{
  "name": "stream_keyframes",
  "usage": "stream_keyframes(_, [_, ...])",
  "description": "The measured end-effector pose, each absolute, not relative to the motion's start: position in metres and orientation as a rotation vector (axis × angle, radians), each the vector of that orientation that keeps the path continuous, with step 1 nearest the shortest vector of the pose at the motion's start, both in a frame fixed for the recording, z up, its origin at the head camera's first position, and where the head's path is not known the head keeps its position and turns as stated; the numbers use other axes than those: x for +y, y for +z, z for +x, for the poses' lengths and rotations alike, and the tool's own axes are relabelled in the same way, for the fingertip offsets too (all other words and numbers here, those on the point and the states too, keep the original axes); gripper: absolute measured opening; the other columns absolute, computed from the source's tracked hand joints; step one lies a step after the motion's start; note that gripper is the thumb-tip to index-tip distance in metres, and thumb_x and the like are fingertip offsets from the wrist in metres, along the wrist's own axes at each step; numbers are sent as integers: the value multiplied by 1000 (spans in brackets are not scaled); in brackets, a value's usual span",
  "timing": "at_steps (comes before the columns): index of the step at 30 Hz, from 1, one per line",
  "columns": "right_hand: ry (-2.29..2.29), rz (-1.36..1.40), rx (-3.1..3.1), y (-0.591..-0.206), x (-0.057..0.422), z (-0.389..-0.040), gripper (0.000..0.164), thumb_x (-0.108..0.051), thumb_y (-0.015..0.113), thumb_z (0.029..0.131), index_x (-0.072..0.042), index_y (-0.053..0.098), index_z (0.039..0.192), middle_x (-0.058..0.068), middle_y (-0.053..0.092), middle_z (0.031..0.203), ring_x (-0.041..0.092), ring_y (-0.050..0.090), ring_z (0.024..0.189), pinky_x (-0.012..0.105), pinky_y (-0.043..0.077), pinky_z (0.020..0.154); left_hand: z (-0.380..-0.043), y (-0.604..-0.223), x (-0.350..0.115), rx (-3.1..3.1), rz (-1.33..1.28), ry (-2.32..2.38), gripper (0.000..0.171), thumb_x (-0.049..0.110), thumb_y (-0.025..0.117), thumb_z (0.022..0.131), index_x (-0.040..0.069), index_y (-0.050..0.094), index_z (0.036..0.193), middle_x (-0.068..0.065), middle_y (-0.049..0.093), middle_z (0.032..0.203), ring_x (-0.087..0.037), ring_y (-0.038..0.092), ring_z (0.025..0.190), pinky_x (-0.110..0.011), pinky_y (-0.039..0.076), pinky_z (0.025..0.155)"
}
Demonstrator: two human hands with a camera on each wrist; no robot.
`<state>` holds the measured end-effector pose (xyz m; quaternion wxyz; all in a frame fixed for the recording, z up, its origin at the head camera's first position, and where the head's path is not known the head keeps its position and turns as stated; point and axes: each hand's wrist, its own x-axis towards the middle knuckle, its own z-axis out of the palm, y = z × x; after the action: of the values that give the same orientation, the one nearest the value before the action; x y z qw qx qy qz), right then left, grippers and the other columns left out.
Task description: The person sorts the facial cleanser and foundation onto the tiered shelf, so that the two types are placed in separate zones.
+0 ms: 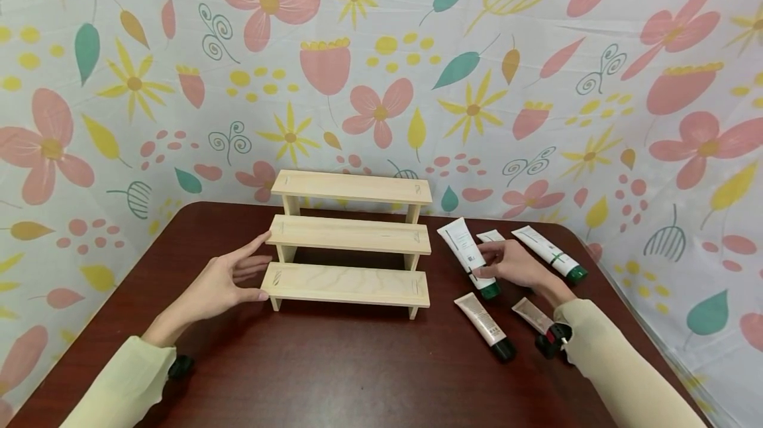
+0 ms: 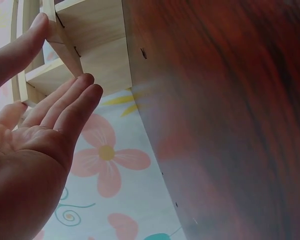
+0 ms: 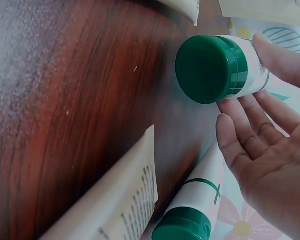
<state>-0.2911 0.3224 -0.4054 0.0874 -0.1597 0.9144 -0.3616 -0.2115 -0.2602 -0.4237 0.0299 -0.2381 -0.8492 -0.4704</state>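
A three-tier wooden display stand (image 1: 348,281) sits in the middle of the table. At its left end is my left hand (image 1: 208,285), its fingers extended, with the thumb at the bottom tier and the index finger by the middle one. To the right of the stand, my right hand (image 1: 517,265) holds a white squeeze tube with a green cap (image 1: 460,242) between thumb and fingers. In the right wrist view the green cap (image 3: 202,70) faces the camera, and the fingers are on the tube's white body behind it.
Another white tube with a green cap (image 1: 545,248) lies farther right. A white tube (image 1: 490,236) is partly hidden behind my right hand. Nearer lie a beige tube with a black cap (image 1: 479,319) and a second beige tube (image 1: 529,313), partly covered by my wrist. Patterned fabric (image 1: 381,57) hangs behind the table.
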Motion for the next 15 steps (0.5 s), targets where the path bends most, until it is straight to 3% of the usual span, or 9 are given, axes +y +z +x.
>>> stream_keyframes(9, [-1111,-436,2820,-406,316,-285,67,-22,87,88,11,60,139,16,71,110,30,68,94,37,56,80,-212,-424,-261,-2601,-744,-1496,107,2,92,80,17,32,168,-27,59,145,-38,63,129,-51,54,101])
stream_keyframes(15, [-1165,-429,2825,-407,315,-284,67,-16,86,88,12,58,143,15,72,105,28,69,89,30,57,73,-214,-427,-262,-2587,-749,-1551,107,1,92,80,18,32,168,-28,55,148,-40,60,132,-50,54,102])
